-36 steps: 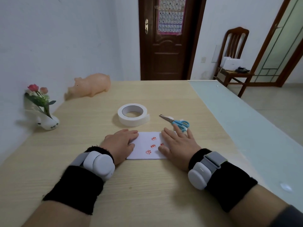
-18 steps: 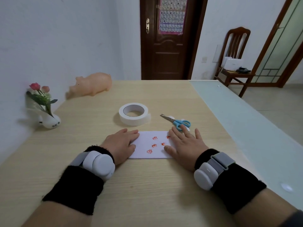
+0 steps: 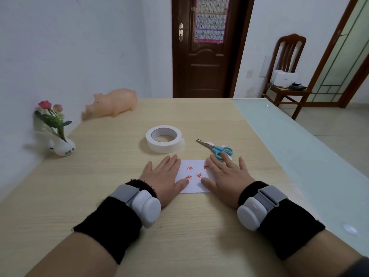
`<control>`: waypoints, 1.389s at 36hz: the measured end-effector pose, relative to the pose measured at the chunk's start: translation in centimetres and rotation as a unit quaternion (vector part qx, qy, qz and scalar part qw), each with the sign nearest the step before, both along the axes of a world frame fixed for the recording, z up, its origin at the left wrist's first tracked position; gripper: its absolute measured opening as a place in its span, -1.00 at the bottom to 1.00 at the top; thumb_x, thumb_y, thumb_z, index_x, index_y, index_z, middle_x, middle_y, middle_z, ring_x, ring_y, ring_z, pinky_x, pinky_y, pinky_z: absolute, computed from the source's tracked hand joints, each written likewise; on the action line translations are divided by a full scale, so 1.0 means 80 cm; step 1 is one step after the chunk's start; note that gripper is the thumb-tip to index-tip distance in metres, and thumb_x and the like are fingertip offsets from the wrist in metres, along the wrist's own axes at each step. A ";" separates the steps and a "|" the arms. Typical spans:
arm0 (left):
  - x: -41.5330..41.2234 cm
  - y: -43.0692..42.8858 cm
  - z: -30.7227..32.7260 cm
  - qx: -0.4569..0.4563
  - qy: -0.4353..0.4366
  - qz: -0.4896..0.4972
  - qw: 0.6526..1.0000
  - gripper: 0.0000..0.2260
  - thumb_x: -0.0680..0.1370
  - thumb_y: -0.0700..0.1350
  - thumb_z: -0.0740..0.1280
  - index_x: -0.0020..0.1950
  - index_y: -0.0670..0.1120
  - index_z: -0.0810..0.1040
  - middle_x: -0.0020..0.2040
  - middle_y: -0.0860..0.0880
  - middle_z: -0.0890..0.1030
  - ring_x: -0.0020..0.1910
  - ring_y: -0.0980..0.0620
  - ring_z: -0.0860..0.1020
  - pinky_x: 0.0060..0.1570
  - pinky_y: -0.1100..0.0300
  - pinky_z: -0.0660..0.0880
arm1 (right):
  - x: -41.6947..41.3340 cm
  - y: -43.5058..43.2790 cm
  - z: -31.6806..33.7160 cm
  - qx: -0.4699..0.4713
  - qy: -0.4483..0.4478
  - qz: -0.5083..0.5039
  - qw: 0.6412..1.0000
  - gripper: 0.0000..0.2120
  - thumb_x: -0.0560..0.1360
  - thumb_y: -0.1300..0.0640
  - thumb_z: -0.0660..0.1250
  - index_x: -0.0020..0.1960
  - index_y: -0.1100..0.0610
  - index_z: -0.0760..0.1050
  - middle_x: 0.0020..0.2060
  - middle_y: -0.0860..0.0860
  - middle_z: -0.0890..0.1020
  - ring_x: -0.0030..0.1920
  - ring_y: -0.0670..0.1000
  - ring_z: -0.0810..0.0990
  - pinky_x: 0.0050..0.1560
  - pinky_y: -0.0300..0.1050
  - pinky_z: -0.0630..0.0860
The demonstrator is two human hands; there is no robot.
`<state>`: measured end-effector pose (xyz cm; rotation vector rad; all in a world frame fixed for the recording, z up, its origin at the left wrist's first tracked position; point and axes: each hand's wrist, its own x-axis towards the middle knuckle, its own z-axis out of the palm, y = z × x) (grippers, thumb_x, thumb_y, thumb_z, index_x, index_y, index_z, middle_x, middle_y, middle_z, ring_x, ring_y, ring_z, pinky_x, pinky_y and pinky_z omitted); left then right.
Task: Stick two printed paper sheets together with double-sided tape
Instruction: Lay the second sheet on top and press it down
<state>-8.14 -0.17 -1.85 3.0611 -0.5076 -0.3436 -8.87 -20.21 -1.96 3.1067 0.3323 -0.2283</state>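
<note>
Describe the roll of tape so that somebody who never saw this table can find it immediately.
On the pale wooden table, look just beyond the printed paper that both hands press flat. The roll of tape lies flat there, left of the blue-handled scissors. It is the only white ring, with an open hole in its middle.

We see our left hand [image 3: 164, 177] and right hand [image 3: 225, 179] lying flat, fingers spread, on the side edges of a white paper sheet with small red prints [image 3: 194, 176] on the pale wooden table [image 3: 119, 176]. A white tape roll [image 3: 164, 138] and blue-handled scissors [image 3: 216, 148] lie just beyond the sheet.
</note>
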 end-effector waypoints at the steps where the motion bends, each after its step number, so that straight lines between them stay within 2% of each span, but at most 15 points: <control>1: 0.000 0.001 0.000 0.001 0.000 0.001 1.000 -0.41 0.60 0.19 -0.09 0.53 -0.04 -0.18 0.54 0.07 -0.23 0.51 0.12 -0.21 0.46 -0.12 -0.15 | 0.000 0.000 0.000 0.000 0.001 0.001 1.000 -0.34 0.54 -0.30 -0.18 0.53 -0.02 -0.16 0.53 -0.13 -0.14 0.51 0.00 -0.29 0.44 0.24 -0.30; 14: -0.003 0.017 -0.001 0.007 -0.005 0.008 1.000 -0.38 0.59 0.23 -0.08 0.53 -0.04 -0.19 0.54 0.08 -0.24 0.51 0.13 -0.21 0.46 -0.13 -0.16 | -0.001 0.000 0.002 -0.025 -0.001 -0.003 1.000 -0.29 0.53 -0.32 -0.20 0.54 0.07 -0.16 0.54 -0.06 -0.14 0.51 0.01 -0.30 0.45 0.21 -0.30; 16: -0.004 0.016 -0.002 0.008 -0.007 0.010 1.000 -0.38 0.59 0.23 -0.08 0.53 -0.04 -0.19 0.54 0.07 -0.24 0.51 0.12 -0.21 0.46 -0.13 -0.15 | -0.003 0.004 0.004 -0.034 -0.023 -0.002 0.999 -0.23 0.49 -0.36 -0.26 0.54 0.11 -0.16 0.54 -0.02 -0.14 0.51 0.01 -0.29 0.46 0.18 -0.30; 19: -0.003 0.014 -0.004 0.010 -0.012 0.012 1.000 -0.37 0.58 0.24 -0.09 0.53 -0.04 -0.18 0.54 0.07 -0.23 0.51 0.12 -0.20 0.46 -0.13 -0.14 | -0.003 0.019 0.010 -0.022 -0.032 0.029 0.999 -0.05 0.33 -0.45 -0.44 0.53 0.12 -0.18 0.54 -0.01 -0.16 0.51 0.01 -0.28 0.45 0.13 -0.29; 22: -0.003 0.015 -0.004 0.017 -0.019 0.014 1.000 -0.38 0.58 0.24 -0.09 0.54 -0.04 -0.17 0.54 0.07 -0.22 0.51 0.13 -0.20 0.46 -0.13 -0.13 | 0.000 0.036 0.009 -0.008 -0.005 0.056 0.998 -0.25 0.52 -0.33 -0.24 0.54 0.12 -0.18 0.54 0.00 -0.16 0.52 0.00 -0.24 0.48 0.11 -0.27; 24: -0.004 0.015 -0.003 0.018 -0.017 0.015 1.000 -0.38 0.59 0.23 -0.09 0.54 -0.04 -0.17 0.54 0.07 -0.22 0.51 0.13 -0.20 0.46 -0.13 -0.14 | -0.001 0.039 0.005 -0.002 0.014 0.058 0.998 -0.28 0.55 -0.29 -0.19 0.54 0.12 -0.19 0.54 0.00 -0.15 0.52 -0.01 -0.22 0.48 0.09 -0.26; 50: -0.002 0.017 -0.001 0.003 0.002 0.008 1.000 -0.37 0.58 0.24 -0.07 0.53 -0.03 -0.20 0.54 0.07 -0.25 0.51 0.13 -0.22 0.46 -0.12 -0.16 | -0.007 0.009 0.002 -0.009 0.021 0.031 0.999 -0.24 0.51 -0.34 -0.19 0.54 0.11 -0.21 0.53 0.00 -0.18 0.52 -0.03 -0.20 0.49 0.05 -0.23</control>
